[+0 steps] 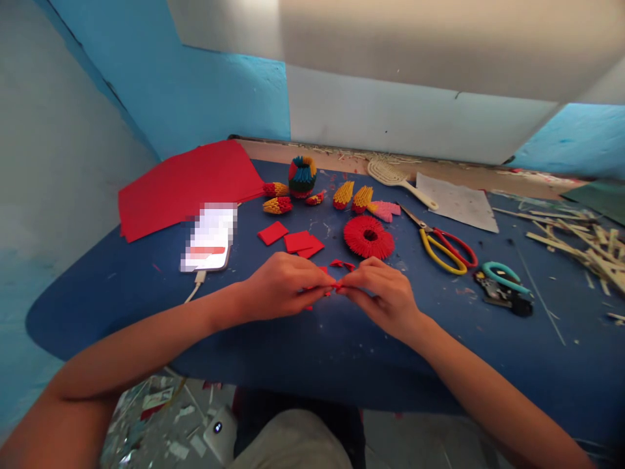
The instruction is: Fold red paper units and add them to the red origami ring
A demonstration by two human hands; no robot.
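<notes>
Over the middle of the blue table, my left hand (288, 284) and my right hand (383, 293) meet at the fingertips. Both pinch one small red paper piece (336, 286), largely covered by the fingers. Small folded red pieces (343, 264) lie just beyond the fingertips, and bits of red paper show under my left fingers. Behind my right hand is a round red ring of folded paper (369, 237) with a dark hole. Red paper rectangles (273, 233) lie beyond my left hand, some overlapping.
On the blue table (303, 352), large red sheets (190, 185) and a plugged-in phone (209, 238) are left. Folded-paper shapes and a multicoloured paper pot (302, 177) stand behind. Scissors (442, 244), a hairbrush (400, 181), a teal-handled tool (505, 280) and pale strips (581, 244) lie right.
</notes>
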